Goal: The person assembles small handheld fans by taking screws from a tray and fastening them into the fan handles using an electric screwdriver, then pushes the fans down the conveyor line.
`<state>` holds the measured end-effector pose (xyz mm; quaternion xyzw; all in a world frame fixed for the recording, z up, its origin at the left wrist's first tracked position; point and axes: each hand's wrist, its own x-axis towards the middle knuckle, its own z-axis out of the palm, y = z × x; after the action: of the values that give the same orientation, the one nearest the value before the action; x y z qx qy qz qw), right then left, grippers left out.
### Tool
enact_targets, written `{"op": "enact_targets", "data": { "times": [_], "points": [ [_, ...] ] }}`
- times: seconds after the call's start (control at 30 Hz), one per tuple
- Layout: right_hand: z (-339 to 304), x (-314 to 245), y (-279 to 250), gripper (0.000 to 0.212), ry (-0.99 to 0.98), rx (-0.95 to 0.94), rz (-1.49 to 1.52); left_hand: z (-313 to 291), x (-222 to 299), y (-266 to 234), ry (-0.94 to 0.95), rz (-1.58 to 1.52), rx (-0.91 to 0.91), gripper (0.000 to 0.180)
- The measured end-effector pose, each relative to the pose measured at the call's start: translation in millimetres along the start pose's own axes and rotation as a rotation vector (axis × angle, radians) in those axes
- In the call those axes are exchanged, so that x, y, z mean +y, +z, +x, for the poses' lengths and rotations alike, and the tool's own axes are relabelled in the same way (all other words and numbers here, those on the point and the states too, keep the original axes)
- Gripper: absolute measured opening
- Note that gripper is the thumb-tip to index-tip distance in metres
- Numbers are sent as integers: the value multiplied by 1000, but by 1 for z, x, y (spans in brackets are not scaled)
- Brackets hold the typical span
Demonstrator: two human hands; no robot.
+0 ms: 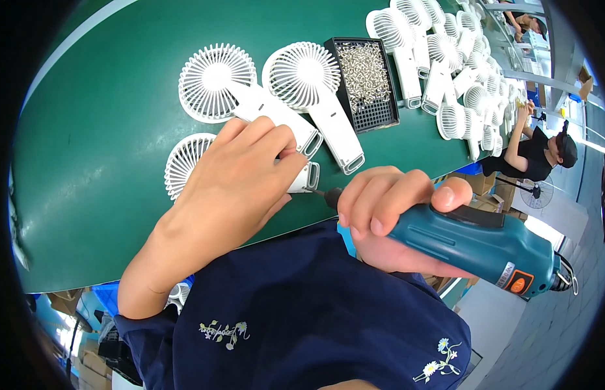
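Note:
My right hand [397, 201] is wrapped round a teal electric screwdriver [475, 246], thumb along its black lever. The screwdriver's bit points left and meets the handle end of a white handheld fan [185, 159], which lies on the green table. My left hand [228, 179] is closed over that fan's handle and hides most of it. Just beyond my left hand lie two more white fans, one at the left [215, 77] and one at the right [332, 117]. Both have round slatted heads, with their handles slanting toward me.
A black tray [375, 120] of small silvery screws stands beyond the fans, its near part a bare grid. Many white fans [455, 65] are heaped at the right. Another person [537, 153] in black sits along the table's right side. The green tabletop [101, 156] stretches left.

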<state>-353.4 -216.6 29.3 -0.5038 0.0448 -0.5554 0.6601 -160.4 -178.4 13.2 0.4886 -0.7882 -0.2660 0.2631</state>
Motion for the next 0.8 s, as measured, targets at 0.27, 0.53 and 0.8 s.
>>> {"op": "enact_targets", "data": {
  "times": [0.27,0.53,0.8],
  "points": [
    [-4,7,9,35,-56,-11,-105,0,-2,3,24,24,21,44],
    [-5,8,12,18,-56,9,-114,-1,-1,5,30,25,38,42],
    [-7,9,10,47,-112,15,-130,1,-3,6,33,39,-3,40]
  ]
}}
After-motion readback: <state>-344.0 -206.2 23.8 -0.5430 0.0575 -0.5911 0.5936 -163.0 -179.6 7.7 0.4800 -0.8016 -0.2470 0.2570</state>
